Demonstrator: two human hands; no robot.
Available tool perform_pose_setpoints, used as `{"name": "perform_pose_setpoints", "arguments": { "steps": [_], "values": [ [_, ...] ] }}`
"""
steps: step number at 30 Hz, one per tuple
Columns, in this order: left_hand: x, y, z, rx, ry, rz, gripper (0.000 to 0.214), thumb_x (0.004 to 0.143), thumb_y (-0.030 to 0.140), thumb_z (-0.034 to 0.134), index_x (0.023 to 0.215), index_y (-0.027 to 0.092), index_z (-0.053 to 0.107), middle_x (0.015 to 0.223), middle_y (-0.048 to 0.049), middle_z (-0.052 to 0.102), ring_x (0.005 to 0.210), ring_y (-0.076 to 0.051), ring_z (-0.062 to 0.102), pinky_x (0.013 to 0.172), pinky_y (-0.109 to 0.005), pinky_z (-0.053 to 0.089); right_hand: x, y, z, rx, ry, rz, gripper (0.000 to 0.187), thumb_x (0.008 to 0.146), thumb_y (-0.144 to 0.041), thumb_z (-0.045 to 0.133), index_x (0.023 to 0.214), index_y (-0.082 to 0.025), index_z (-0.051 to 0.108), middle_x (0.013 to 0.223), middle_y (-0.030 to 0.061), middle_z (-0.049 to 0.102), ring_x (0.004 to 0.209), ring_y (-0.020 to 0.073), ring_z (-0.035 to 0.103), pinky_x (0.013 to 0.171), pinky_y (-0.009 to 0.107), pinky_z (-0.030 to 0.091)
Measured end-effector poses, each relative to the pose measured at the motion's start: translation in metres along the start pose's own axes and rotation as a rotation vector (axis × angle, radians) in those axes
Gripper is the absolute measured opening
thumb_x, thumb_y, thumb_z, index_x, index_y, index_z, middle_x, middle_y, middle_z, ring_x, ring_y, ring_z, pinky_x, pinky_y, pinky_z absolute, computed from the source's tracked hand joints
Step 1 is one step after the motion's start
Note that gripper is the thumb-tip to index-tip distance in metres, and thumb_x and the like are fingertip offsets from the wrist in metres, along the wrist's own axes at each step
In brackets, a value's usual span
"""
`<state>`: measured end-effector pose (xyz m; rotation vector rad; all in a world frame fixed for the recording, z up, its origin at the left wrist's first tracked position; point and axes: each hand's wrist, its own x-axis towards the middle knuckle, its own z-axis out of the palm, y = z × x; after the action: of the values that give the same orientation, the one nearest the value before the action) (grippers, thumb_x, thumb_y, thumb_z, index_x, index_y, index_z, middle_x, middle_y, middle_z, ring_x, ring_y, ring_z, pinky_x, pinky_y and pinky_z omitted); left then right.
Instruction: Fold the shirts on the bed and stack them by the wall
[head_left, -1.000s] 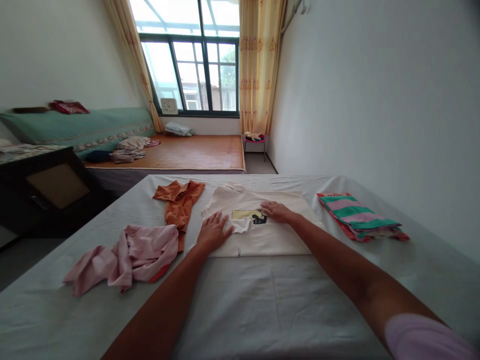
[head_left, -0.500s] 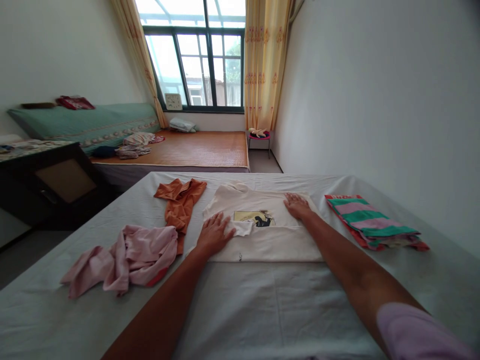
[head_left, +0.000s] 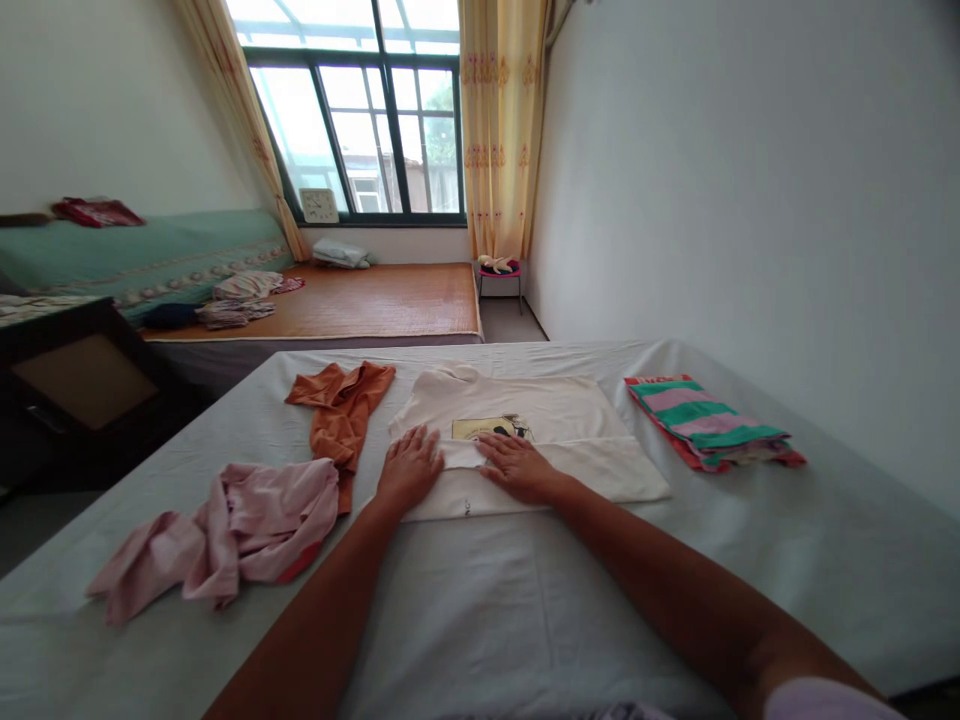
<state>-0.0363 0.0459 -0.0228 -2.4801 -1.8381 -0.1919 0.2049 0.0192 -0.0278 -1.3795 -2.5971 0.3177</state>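
A cream T-shirt (head_left: 559, 410) with a yellow and black print lies flat on the grey-sheeted bed (head_left: 487, 610), its near edge folded over. My left hand (head_left: 409, 467) rests flat on the shirt's near left part, fingers spread. Close beside it, my right hand (head_left: 517, 467) lies flat on the folded strip just below the print, fingers stretched out. Neither hand holds anything.
A crumpled pink garment (head_left: 225, 525) and an orange one (head_left: 341, 410) lie left of the shirt. A folded green, pink and red striped stack (head_left: 709, 420) sits at the right, near the white wall. A dark cabinet (head_left: 71, 385) and a mat-covered bed (head_left: 352, 300) stand beyond.
My right hand slid from the shirt's far right part back to the near fold, ending beside my left hand. The left hand stayed in place. The camera turned slightly.
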Motion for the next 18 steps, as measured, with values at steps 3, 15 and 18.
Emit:
{"name": "perform_pose_setpoints", "arguments": {
  "steps": [3, 15, 18],
  "values": [
    [0.001, -0.001, 0.002, 0.000, 0.004, -0.017, 0.051, 0.095, 0.042, 0.032, 0.141, 0.023, 0.044, 0.151, -0.0090, 0.038, 0.140, -0.025, 0.031, 0.112, -0.044, 0.027, -0.021, 0.038, -0.012, -0.054, -0.018, 0.152, 0.062, 0.096, -0.057, 0.018, 0.151, -0.029, 0.025, 0.157, -0.0003, 0.026, 0.145, 0.0187, 0.019, 0.117, 0.044, 0.013],
    [0.003, -0.001, 0.002, -0.013, 0.005, -0.030, 0.050, 0.095, 0.039, 0.033, 0.140, 0.022, 0.045, 0.150, -0.0108, 0.038, 0.140, -0.027, 0.031, 0.111, -0.046, 0.028, -0.080, 0.159, -0.024, -0.246, 0.144, 0.783, 0.061, 0.096, -0.048, 0.020, 0.150, -0.020, 0.028, 0.156, 0.0063, 0.029, 0.142, 0.0224, 0.024, 0.114, 0.049, 0.020],
    [0.003, -0.002, 0.000, -0.001, 0.018, -0.032, 0.049, 0.095, 0.039, 0.034, 0.139, 0.021, 0.047, 0.149, -0.0110, 0.040, 0.140, -0.027, 0.032, 0.113, -0.048, 0.026, -0.078, 0.157, -0.024, -0.252, 0.171, 0.783, 0.058, 0.096, -0.045, 0.022, 0.148, -0.020, 0.032, 0.154, 0.0071, 0.032, 0.141, 0.0232, 0.027, 0.113, 0.050, 0.021]
  ]
}}
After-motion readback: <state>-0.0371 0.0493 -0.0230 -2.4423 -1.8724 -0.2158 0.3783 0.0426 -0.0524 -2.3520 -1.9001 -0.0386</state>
